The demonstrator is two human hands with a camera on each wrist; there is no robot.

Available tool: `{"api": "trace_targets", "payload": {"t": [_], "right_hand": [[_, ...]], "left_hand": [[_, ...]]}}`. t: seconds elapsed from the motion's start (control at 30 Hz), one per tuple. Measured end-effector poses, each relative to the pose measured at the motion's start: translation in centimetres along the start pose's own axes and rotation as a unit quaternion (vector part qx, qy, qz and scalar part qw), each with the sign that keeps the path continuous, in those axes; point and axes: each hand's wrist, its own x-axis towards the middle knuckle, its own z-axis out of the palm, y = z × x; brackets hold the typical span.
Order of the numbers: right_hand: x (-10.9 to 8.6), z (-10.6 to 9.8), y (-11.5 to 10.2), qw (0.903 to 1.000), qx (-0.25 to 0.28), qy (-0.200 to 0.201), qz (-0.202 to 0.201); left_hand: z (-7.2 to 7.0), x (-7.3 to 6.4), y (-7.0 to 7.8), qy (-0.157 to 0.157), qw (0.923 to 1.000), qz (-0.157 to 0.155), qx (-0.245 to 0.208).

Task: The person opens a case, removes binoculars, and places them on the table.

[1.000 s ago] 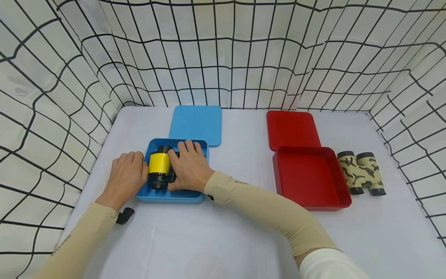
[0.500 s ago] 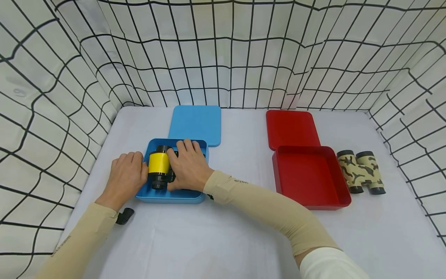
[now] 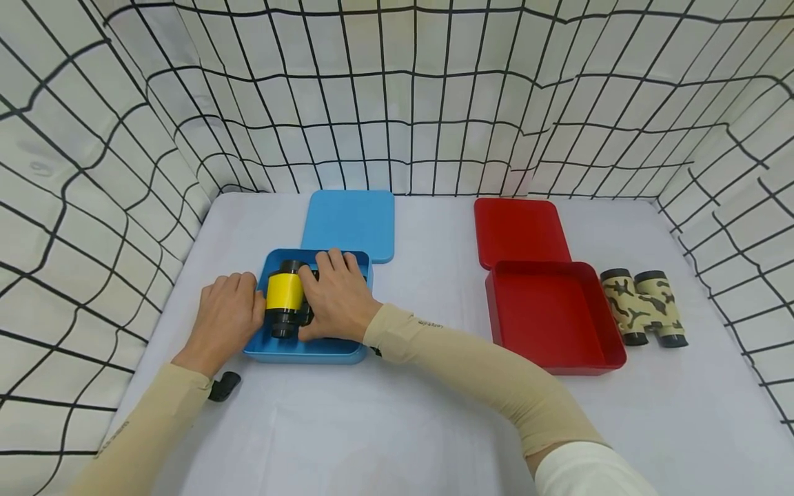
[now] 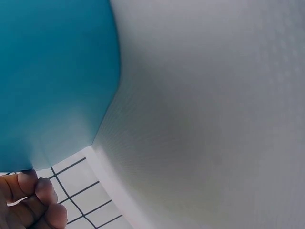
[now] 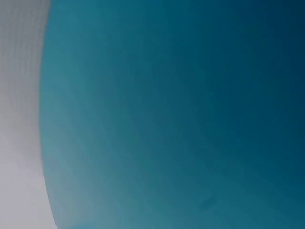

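A pair of yellow and black binoculars (image 3: 284, 292) lies inside the blue box (image 3: 304, 356). My right hand (image 3: 341, 297) reaches into the box and grips the binoculars' right half, which it mostly hides. At the box's left side, my left hand (image 3: 226, 313) holds the wall by the rim. The left wrist view shows curled fingertips (image 4: 45, 193) against the outside of the blue box wall (image 4: 52, 71). In the right wrist view, the blue box wall (image 5: 143, 114) fills most of the picture and no fingers show.
A flat blue lid (image 3: 350, 224) lies behind the blue box. To the right stands an uncovered red box (image 3: 555, 313) with its red lid (image 3: 521, 231) behind it. Camouflage binoculars (image 3: 642, 306) lie beside the red box. Black wire grid panels (image 3: 409, 96) enclose the white table (image 3: 397, 427).
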Motion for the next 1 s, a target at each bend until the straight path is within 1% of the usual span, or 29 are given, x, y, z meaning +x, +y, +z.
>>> {"api": "trace_targets", "payload": {"t": [0.2, 0.53, 0.83, 1.0], "right_hand": [[0.1, -0.2, 0.2, 1.0, -0.001, 0.001, 0.003], [0.1, -0.7, 0.3, 1.0, -0.003, -0.002, 0.006], [0.0, -1.0, 0.4, 1.0, -0.004, 0.002, 0.008], [0.0, -1.2, 0.4, 0.9999, -0.011, 0.008, 0.008]], "left_hand": [[0.0, 0.0, 0.0, 0.005, 1.0, 0.002, 0.003], [-0.1, 0.1, 0.1, -0.007, 1.0, -0.007, 0.003], [0.0, 0.0, 0.1, -0.008, 0.9999, -0.009, 0.005], [-0.1, 0.0, 0.2, -0.006, 0.9999, -0.009, -0.002]]}}
